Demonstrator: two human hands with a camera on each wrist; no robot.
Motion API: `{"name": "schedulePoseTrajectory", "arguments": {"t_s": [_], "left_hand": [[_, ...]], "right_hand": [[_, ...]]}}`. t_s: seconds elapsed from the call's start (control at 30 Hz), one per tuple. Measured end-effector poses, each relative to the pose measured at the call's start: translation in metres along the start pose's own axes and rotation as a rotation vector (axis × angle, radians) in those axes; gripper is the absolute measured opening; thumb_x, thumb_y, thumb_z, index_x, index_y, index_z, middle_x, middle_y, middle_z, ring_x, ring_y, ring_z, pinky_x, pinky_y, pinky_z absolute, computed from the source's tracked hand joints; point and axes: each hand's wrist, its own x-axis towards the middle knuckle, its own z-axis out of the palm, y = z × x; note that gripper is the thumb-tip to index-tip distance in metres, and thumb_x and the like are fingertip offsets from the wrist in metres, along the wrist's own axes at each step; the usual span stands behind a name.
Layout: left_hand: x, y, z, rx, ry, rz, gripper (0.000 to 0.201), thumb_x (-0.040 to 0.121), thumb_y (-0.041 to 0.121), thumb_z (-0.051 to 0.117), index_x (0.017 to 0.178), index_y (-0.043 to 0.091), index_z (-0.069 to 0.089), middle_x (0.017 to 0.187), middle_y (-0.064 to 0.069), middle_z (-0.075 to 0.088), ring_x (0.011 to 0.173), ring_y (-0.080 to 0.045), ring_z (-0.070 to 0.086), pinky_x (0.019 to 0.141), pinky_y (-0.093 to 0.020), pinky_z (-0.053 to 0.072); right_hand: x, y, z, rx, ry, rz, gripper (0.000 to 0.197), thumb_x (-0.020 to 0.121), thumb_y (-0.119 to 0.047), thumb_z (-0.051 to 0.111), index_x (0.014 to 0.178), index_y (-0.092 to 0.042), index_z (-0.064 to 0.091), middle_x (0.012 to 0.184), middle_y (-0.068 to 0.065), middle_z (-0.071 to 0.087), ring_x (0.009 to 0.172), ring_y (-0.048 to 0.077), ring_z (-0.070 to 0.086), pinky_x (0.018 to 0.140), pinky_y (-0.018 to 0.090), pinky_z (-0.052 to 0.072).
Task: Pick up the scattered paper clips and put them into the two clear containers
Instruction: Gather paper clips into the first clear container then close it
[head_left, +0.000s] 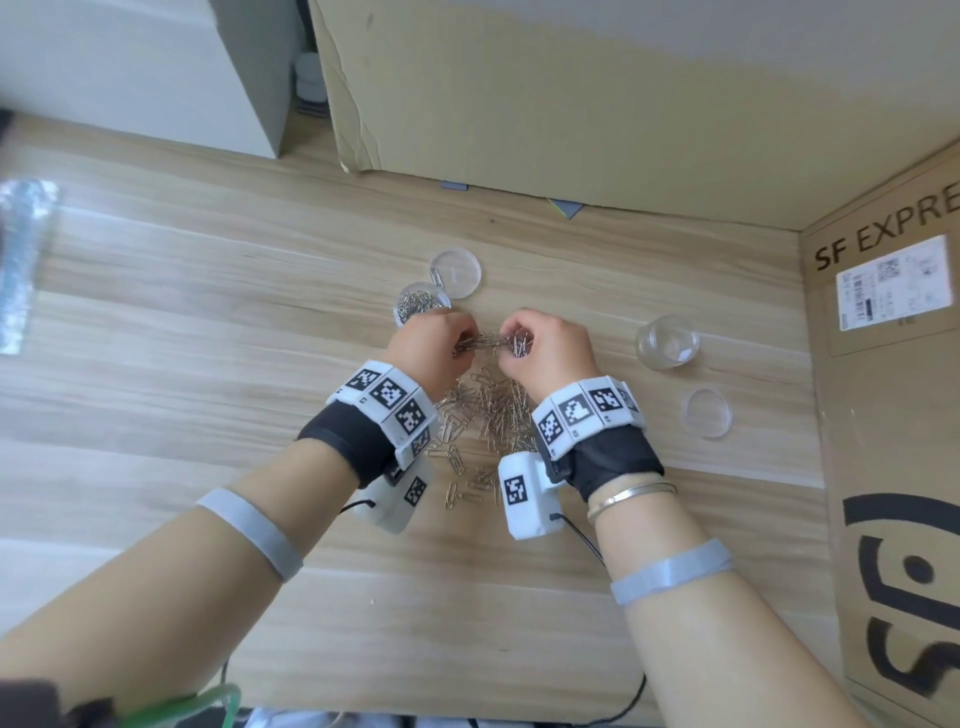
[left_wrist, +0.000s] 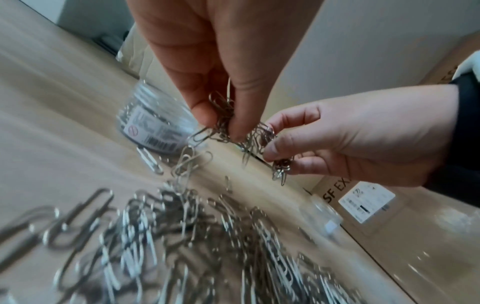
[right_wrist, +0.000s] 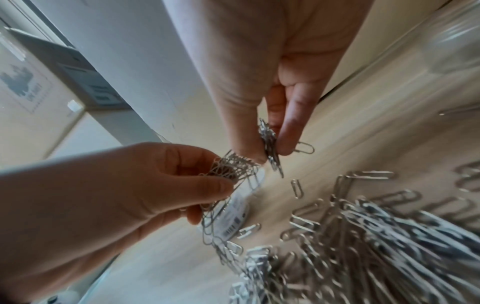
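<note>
1. Head view: the left hand (head_left: 434, 338) and the right hand (head_left: 545, 343) are raised close together just beyond the pile of paper clips (head_left: 488, 415), each pinching its own bunch of clips between thumb and fingers. The two bunches look tangled into each other, so the hands are probably pulling them apart.
2. In the left wrist view a chain of hooked clips (left_wrist: 187, 162) dangles from the left hand's bunch toward the pile; it likely has to shake loose before the drop.
3. The pile lies on the wooden table (head_left: 182, 364), under and between the wrists, with most of the clips not yet picked up.
4. Beyond the pile and to its left stands the partly filled container (head_left: 422, 306), just beside the left hand; its lid (head_left: 456, 274) lies touching it on the far side.
5. To the right of the pile stands the second container (head_left: 666, 342), which looks empty, handy for the right hand's bunch. Its lid (head_left: 707, 414) lies nearer, apart from it.
6. Cardboard boxes (head_left: 893, 415) wall in the far and right sides.
</note>
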Motion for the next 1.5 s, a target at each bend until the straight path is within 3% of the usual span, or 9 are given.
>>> {"name": "schedulePoseTrajectory", "arguments": {"t_s": [0.13, 0.3, 0.47, 0.63, 0.7, 0.97, 1.17, 1.37, 1.5], "left_hand": [[0.004, -0.005, -0.018, -0.027, 0.079, -0.020, 0.025, 0.086, 0.014, 0.059, 0.109, 0.004, 0.063, 0.107, -0.015, 0.064, 0.096, -0.029, 0.059, 0.076, -0.026, 0.039], [0.015, -0.016, -0.032, -0.035, 0.161, -0.096, 0.023, 0.087, 0.010, 0.056, 0.108, 0.003, 0.062, 0.106, -0.017, 0.063, 0.094, -0.030, 0.059, 0.073, -0.024, 0.037], [0.018, -0.021, -0.030, -0.003, 0.124, -0.129, 0.022, 0.086, 0.008, 0.058, 0.106, 0.001, 0.063, 0.105, -0.018, 0.063, 0.094, -0.030, 0.059, 0.073, -0.027, 0.040], [0.018, -0.021, -0.032, 0.029, 0.058, -0.175, 0.033, 0.086, 0.009, 0.060, 0.119, 0.011, 0.060, 0.116, -0.010, 0.064, 0.104, -0.026, 0.059, 0.083, -0.028, 0.044], [0.017, -0.020, -0.034, 0.010, 0.042, -0.187, 0.036, 0.087, 0.012, 0.060, 0.123, 0.013, 0.058, 0.121, -0.007, 0.064, 0.111, -0.023, 0.059, 0.092, -0.030, 0.045], [0.011, -0.035, -0.041, -0.130, 0.279, -0.244, 0.029, 0.088, -0.003, 0.043, 0.108, 0.005, 0.062, 0.110, -0.015, 0.065, 0.098, -0.030, 0.061, 0.081, -0.030, 0.045], [0.005, -0.041, -0.038, -0.132, 0.204, -0.268, 0.045, 0.083, -0.009, 0.042, 0.119, 0.012, 0.057, 0.120, -0.012, 0.058, 0.105, -0.028, 0.058, 0.084, -0.031, 0.045], [0.005, -0.041, -0.033, -0.162, 0.209, -0.242, 0.032, 0.084, -0.002, 0.051, 0.113, 0.009, 0.061, 0.116, -0.013, 0.061, 0.097, -0.029, 0.062, 0.086, -0.037, 0.051], [0.006, -0.042, -0.035, -0.165, 0.230, -0.239, 0.028, 0.083, -0.004, 0.051, 0.107, 0.007, 0.062, 0.108, -0.012, 0.066, 0.095, -0.027, 0.063, 0.080, -0.030, 0.048]], "right_hand": [[0.006, -0.009, -0.002, 0.032, 0.036, -0.018, 0.014, 0.079, -0.017, 0.067, 0.093, -0.020, 0.067, 0.060, -0.011, 0.047, 0.061, 0.013, 0.046, 0.061, 0.022, 0.036], [0.011, -0.013, 0.003, 0.044, 0.026, -0.036, 0.012, 0.080, -0.016, 0.067, 0.091, -0.019, 0.067, 0.056, -0.016, 0.041, 0.048, 0.000, 0.036, 0.059, 0.021, 0.035], [0.013, -0.018, 0.007, 0.036, 0.024, -0.040, 0.011, 0.080, -0.017, 0.066, 0.091, -0.020, 0.066, 0.055, -0.015, 0.040, 0.050, 0.008, 0.041, 0.059, 0.021, 0.035], [0.022, -0.026, 0.006, 0.039, 0.033, -0.060, 0.013, 0.081, -0.019, 0.066, 0.094, -0.021, 0.066, 0.054, -0.013, 0.040, 0.047, 0.003, 0.036, 0.058, 0.021, 0.034], [0.026, -0.032, 0.005, 0.041, 0.040, -0.072, 0.012, 0.081, -0.019, 0.066, 0.093, -0.020, 0.067, 0.054, -0.011, 0.042, 0.051, 0.010, 0.041, 0.060, 0.021, 0.033], [0.039, -0.059, 0.017, -0.010, 0.018, -0.170, 0.017, 0.081, -0.013, 0.063, 0.096, -0.020, 0.067, 0.091, 0.003, 0.069, 0.076, 0.018, 0.056, 0.068, 0.025, 0.043], [0.049, -0.070, 0.030, -0.157, -0.061, -0.209, 0.026, 0.084, -0.009, 0.058, 0.106, -0.019, 0.066, 0.113, 0.004, 0.065, 0.102, 0.023, 0.061, 0.080, 0.028, 0.046], [0.046, -0.071, 0.029, -0.041, -0.069, -0.171, 0.035, 0.083, -0.020, 0.066, 0.117, -0.022, 0.061, 0.108, 0.004, 0.070, 0.098, 0.020, 0.065, 0.086, 0.029, 0.051], [0.048, -0.065, 0.031, 0.215, 0.002, -0.077, 0.025, 0.090, -0.010, 0.053, 0.110, -0.018, 0.066, 0.101, 0.007, 0.073, 0.091, 0.022, 0.070, 0.088, 0.037, 0.055]]}}
